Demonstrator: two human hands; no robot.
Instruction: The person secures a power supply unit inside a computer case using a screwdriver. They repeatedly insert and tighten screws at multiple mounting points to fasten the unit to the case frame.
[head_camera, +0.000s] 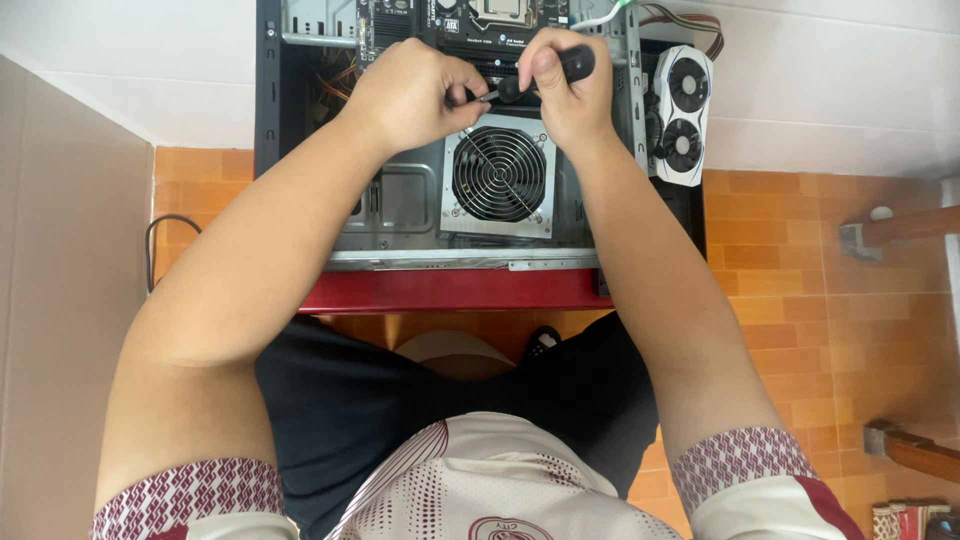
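The screwdriver (545, 75) lies nearly level over the open computer case (300, 120), its black handle up and to the right, its thin shaft running down-left toward the power supply fan (499, 173). The right hand (565, 85) is wrapped around the handle, fingers clamped on it. The left hand (410, 90) sits just beside the tip end, fingers pinched together at the shaft; whether they grip the shaft itself or a small part there I cannot tell. So the long axis runs between the two hands, left hand nearer the tip. Above them shows the motherboard (470, 20). A white graphics card (682, 110) with two fans leans at the case's right side. The case rests on a red bench (450, 290) over an orange tiled floor (800, 300)
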